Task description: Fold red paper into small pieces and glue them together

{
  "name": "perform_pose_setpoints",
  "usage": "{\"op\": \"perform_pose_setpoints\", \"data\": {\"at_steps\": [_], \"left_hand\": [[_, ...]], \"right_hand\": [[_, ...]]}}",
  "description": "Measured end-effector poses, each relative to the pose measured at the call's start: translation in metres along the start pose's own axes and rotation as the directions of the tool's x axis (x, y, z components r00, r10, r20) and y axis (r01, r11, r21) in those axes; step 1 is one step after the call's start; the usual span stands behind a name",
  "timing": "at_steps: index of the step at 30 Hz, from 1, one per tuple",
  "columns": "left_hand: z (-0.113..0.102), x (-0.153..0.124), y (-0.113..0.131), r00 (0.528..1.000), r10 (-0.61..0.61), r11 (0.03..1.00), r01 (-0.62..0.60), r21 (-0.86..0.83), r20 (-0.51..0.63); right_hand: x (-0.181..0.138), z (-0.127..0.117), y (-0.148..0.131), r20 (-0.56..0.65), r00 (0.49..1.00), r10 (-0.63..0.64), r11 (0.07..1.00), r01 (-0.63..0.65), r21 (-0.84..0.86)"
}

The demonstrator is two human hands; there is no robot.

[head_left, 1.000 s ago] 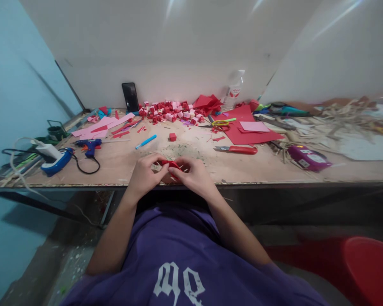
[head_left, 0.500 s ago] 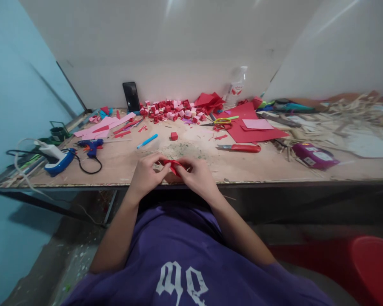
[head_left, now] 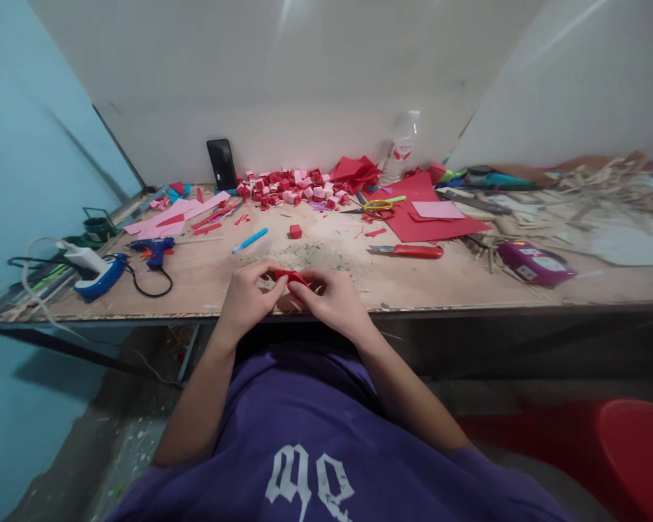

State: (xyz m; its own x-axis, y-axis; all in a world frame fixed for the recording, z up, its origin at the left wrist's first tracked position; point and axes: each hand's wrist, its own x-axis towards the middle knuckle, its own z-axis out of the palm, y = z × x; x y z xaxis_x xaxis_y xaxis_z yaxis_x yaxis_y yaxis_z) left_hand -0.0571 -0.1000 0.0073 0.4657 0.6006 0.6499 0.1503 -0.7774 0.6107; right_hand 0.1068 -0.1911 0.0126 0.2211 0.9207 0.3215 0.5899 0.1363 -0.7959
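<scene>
Close to the table's front edge, both hands pinch a small piece of red paper (head_left: 292,277). My left hand (head_left: 255,291) grips its left side between thumb and fingers. On the other side, my right hand (head_left: 334,296) presses it with the thumb, the fingers curled behind. The paper looks folded, and much of it is covered by my fingers. Just beyond the hands sits a single red paper cube (head_left: 295,231). A blue pen-like stick (head_left: 249,241) lies to its left, and a red-handled utility knife (head_left: 413,251) lies to its right.
Many red and pink paper cubes (head_left: 288,190) are heaped by the wall, beside a leaning phone (head_left: 222,165). Yellow scissors (head_left: 378,206) rest near red sheets (head_left: 451,230). A blue glue gun (head_left: 155,250) and a power strip (head_left: 101,279) lie left; a purple packet (head_left: 534,262) lies right.
The red paper has been bent over between my fingers, and its lower flap looks smaller. My hands stay in nearly the same place; the view has shifted slightly.
</scene>
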Motion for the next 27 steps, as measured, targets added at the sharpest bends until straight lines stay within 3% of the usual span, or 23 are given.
{"op": "perform_pose_setpoints", "data": {"at_steps": [4, 7, 13, 20, 27], "left_hand": [[-0.0023, 0.0001, -0.0031, 0.994, -0.107, 0.991, 0.104, -0.086, -0.028], [-0.0035, 0.0001, -0.0042, 0.992, -0.123, 0.976, 0.116, -0.184, -0.025], [-0.0035, -0.0007, -0.0008, 0.998, -0.060, 0.985, 0.058, -0.160, -0.006], [-0.0029, -0.0027, 0.0015, 0.999, 0.054, 0.998, -0.054, -0.042, 0.004], [-0.0023, -0.0024, 0.0025, 0.986, 0.169, 0.985, -0.169, -0.010, -0.001]], "right_hand": [[0.0010, -0.0065, -0.0010, 0.033, 0.998, 0.052, 0.960, -0.059, 0.274], [0.0042, -0.0099, 0.0008, 0.010, 0.996, 0.090, 0.919, -0.087, 0.385], [0.0082, -0.0110, 0.0038, 0.115, 0.986, 0.118, 0.880, -0.157, 0.448], [0.0047, -0.0093, 0.0022, 0.142, 0.970, 0.197, 0.817, -0.243, 0.522], [0.0040, -0.0105, -0.0015, 0.144, 0.967, 0.208, 0.815, -0.253, 0.521]]}}
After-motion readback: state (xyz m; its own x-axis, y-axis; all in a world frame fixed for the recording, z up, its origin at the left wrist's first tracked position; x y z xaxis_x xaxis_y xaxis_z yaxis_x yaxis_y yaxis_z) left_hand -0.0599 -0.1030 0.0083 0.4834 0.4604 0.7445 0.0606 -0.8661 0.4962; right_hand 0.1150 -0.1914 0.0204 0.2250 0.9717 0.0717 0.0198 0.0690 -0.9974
